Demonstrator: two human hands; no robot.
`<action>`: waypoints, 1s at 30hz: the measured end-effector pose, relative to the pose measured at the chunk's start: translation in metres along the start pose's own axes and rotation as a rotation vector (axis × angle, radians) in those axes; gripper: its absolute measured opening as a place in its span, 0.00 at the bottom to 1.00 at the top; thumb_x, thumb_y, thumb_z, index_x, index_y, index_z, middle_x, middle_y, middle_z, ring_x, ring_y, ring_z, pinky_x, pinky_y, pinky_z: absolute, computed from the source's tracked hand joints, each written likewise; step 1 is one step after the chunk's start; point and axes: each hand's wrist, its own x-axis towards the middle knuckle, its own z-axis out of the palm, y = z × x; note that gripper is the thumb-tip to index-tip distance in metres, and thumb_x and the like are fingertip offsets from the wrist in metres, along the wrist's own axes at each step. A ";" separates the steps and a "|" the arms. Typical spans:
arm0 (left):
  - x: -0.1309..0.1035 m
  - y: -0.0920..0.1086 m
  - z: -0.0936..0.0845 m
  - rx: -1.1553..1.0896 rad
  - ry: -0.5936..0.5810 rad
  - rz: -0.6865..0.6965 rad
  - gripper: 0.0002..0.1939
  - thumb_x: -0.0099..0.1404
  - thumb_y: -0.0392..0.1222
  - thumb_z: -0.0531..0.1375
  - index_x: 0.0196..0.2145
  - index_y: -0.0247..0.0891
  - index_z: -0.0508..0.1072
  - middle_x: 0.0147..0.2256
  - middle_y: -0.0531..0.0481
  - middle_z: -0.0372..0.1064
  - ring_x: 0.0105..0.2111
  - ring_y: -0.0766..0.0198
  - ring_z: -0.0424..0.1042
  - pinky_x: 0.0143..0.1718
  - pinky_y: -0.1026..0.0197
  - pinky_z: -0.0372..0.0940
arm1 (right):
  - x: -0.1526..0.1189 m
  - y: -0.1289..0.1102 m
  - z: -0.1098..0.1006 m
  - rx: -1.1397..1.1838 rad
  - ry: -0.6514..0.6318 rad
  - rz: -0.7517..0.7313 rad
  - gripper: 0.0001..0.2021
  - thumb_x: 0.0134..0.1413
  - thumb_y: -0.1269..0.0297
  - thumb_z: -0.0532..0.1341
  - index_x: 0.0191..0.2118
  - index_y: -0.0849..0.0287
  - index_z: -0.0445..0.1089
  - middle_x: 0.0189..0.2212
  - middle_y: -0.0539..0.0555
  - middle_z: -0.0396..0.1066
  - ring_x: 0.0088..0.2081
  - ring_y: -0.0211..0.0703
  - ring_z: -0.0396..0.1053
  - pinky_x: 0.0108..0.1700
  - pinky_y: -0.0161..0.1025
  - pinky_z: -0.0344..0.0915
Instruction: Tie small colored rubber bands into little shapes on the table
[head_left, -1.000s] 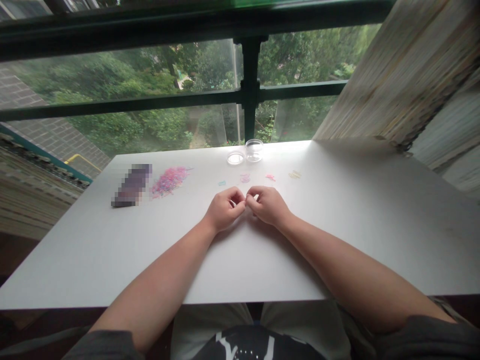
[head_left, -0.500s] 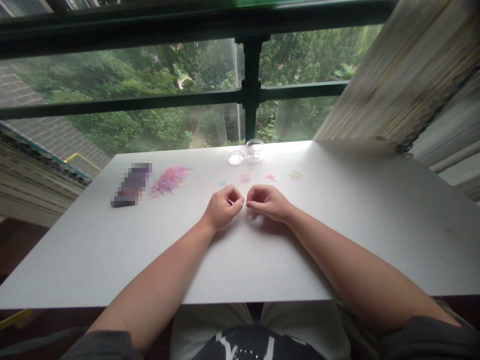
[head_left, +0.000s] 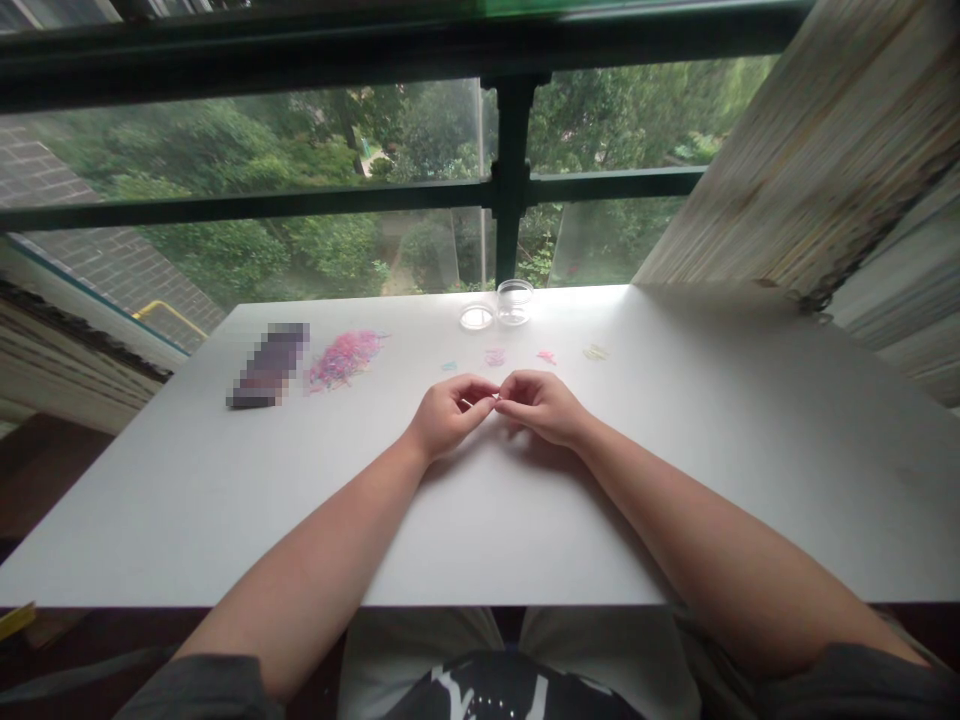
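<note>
Over the middle of the white table, my left hand (head_left: 452, 414) and my right hand (head_left: 541, 405) meet at the fingertips, both in a pinch. Whatever lies between the fingertips is too small to make out. Just beyond the hands sit small groups of thin pieces: blue-green (head_left: 448, 366), light pink (head_left: 495, 356), brighter pink (head_left: 546, 356) and yellowish (head_left: 596, 352). A larger mixed pile (head_left: 346, 360), mostly pink and purple, lies to the left.
A clear round container (head_left: 514, 303) stands at the table's back edge, beside a clear round lid (head_left: 476, 318). A dark pixelated object (head_left: 270, 365) lies at the left. Behind the white table (head_left: 247, 510) are a window and curtains.
The fingertips of my two hands have come together, closing the small gap between them. The whole view has shifted slightly.
</note>
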 end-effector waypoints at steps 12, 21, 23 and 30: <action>0.000 0.000 -0.003 0.051 -0.023 -0.051 0.12 0.55 0.45 0.61 0.32 0.32 0.73 0.29 0.47 0.72 0.26 0.67 0.68 0.28 0.66 0.64 | 0.000 0.002 -0.003 -0.022 0.028 0.005 0.15 0.41 0.56 0.66 0.27 0.64 0.68 0.17 0.48 0.63 0.19 0.33 0.60 0.21 0.32 0.55; 0.000 -0.003 -0.001 0.005 0.012 -0.025 0.09 0.55 0.43 0.61 0.27 0.33 0.68 0.29 0.49 0.69 0.27 0.68 0.67 0.26 0.67 0.63 | 0.000 0.001 -0.001 -0.057 0.011 -0.034 0.15 0.42 0.56 0.66 0.26 0.64 0.66 0.17 0.47 0.61 0.19 0.30 0.56 0.20 0.31 0.51; 0.000 -0.003 -0.001 -0.028 0.015 -0.018 0.09 0.55 0.42 0.61 0.26 0.34 0.67 0.30 0.48 0.69 0.29 0.67 0.68 0.27 0.66 0.63 | -0.001 0.001 -0.001 -0.075 0.001 -0.024 0.15 0.43 0.55 0.65 0.26 0.63 0.65 0.17 0.47 0.61 0.19 0.30 0.56 0.20 0.30 0.52; 0.001 -0.002 -0.003 -0.057 0.024 -0.029 0.09 0.54 0.41 0.62 0.26 0.35 0.65 0.26 0.51 0.67 0.26 0.70 0.65 0.26 0.67 0.61 | -0.003 -0.001 0.000 -0.192 -0.030 -0.004 0.13 0.46 0.56 0.63 0.27 0.62 0.65 0.18 0.47 0.62 0.19 0.32 0.60 0.22 0.31 0.55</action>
